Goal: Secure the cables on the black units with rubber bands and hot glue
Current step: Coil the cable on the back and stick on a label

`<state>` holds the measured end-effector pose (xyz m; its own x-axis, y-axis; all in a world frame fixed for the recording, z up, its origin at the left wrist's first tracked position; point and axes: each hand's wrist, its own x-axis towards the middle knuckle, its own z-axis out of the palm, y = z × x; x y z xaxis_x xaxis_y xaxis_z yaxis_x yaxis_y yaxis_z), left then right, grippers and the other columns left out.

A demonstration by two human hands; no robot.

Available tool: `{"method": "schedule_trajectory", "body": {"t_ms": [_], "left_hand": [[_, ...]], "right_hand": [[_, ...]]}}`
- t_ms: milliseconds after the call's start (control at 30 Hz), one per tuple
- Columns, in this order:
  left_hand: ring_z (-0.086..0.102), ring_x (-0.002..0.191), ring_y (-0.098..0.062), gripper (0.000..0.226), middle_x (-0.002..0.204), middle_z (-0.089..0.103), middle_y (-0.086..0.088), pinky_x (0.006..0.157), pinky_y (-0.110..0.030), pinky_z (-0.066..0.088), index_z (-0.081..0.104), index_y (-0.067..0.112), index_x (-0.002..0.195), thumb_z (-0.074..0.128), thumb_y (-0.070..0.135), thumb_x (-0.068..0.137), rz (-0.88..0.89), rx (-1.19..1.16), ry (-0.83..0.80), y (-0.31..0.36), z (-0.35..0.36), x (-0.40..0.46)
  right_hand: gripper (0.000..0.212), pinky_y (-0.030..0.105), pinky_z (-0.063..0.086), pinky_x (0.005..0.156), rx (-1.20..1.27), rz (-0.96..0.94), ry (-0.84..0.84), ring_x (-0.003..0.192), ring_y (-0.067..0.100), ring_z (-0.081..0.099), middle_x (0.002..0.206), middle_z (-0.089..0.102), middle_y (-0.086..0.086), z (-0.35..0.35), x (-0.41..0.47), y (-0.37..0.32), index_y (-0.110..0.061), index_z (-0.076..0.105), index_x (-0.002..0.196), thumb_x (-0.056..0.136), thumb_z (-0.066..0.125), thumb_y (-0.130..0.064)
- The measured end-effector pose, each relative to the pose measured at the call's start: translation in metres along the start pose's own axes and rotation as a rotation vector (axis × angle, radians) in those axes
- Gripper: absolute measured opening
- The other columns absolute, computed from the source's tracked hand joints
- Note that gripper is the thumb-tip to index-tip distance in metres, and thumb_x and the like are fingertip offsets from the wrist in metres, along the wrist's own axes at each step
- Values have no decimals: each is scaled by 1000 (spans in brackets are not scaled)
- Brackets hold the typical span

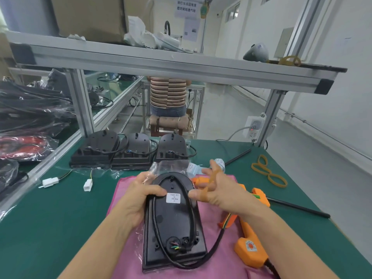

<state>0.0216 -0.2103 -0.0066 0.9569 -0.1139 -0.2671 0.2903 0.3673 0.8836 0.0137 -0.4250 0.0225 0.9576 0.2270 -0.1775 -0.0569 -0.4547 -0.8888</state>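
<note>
My left hand (141, 195) grips the left edge of the black unit (174, 224), thumb curled over onto its back near the white label (173, 197); the unit lies back-side up on the pink cloth (124, 190) spread over the green counter (60, 214), rounded end pointing away from me. My right hand (218, 190) is spread wide at the unit's right edge, a tan rubber band (210, 181) stretched between the thumb and the raised fingers; the thumb tip touches the unit just beside the label. The black cable (191, 214) runs in a long loop over the unit's back, then curves off the near right corner across the cloth, with coloured wires showing at the near end. A crumpled clear plastic bag (167, 167) sits under the unit's far end. The orange hot glue gun (251, 244) lies on the counter to my right, partly under my right forearm. Three more rubber bands (268, 174) lie loose on the counter further right, well apart from the unit. Three other black units (128, 152) stand in a row at the far edge of the counter, their cables trailing toward me with two white connectors (50, 182) resting on the green surface.
</note>
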Motion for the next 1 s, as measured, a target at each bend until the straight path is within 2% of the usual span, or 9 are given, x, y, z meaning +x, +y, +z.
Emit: {"method": "schedule_trajectory", "body": {"t_ms": [100,200,367,433,500,567,667,800,1000], "left_hand": [[68,67,-23,64,99,70,-8,53,-30,57,67,19,105,52,-27,63,112,-5,-92,2,-1,-3],[67,73,-24,61,99,71,-8,58,-30,58,74,17,88,59,-22,44,158,-17,-221,6,5,-10],[70,79,-19,50,98,73,2,59,-29,58,74,16,70,56,-26,50,209,3,-248,8,19,-16],[70,80,-18,47,98,73,5,59,-28,58,72,16,65,57,-26,50,228,7,-232,8,20,-16],[70,81,-17,44,98,73,6,60,-28,57,71,16,63,59,-23,47,246,10,-213,7,19,-16],[70,82,-18,43,98,73,5,64,-30,56,70,16,62,59,-22,47,268,26,-182,6,20,-17],[70,87,-19,49,101,73,0,68,-31,56,69,15,63,49,-29,59,325,23,-147,3,23,-17],[68,93,-11,46,98,73,0,71,-25,54,69,13,65,50,-28,62,438,102,-87,1,27,-22],[63,87,-2,10,91,67,5,79,-17,46,72,18,69,81,15,69,647,568,73,8,43,-30]], "right_hand": [[130,12,46,90,87,41,-97,125,3,43,161,8,-8,-17,-4,-6,-22,-25,148,72,79,-35],[131,32,25,117,21,105,-209,138,7,29,161,11,-3,-23,-6,-14,-19,-20,150,61,72,-48],[122,42,24,118,106,79,-327,142,14,31,158,26,0,-18,9,-27,-27,-11,153,67,75,-36],[111,31,31,114,36,13,-350,142,11,30,143,46,-3,-12,15,-31,-24,-6,154,79,76,-21],[103,19,33,107,-92,-45,-314,139,4,31,129,54,-10,-6,19,-33,-22,5,155,81,77,-18],[99,24,31,112,-200,-115,-245,136,3,35,144,47,-10,-1,21,-34,-27,21,153,75,82,-25],[80,26,40,106,-241,-221,-155,120,1,53,130,60,-16,6,21,-33,-36,46,138,69,85,-24],[70,12,39,97,-228,-292,-89,116,-7,53,124,62,-21,12,18,-32,-40,54,131,71,84,-24],[59,19,47,95,-158,-380,-54,106,3,62,115,69,-10,17,9,-31,-27,60,129,77,75,-4]]}}
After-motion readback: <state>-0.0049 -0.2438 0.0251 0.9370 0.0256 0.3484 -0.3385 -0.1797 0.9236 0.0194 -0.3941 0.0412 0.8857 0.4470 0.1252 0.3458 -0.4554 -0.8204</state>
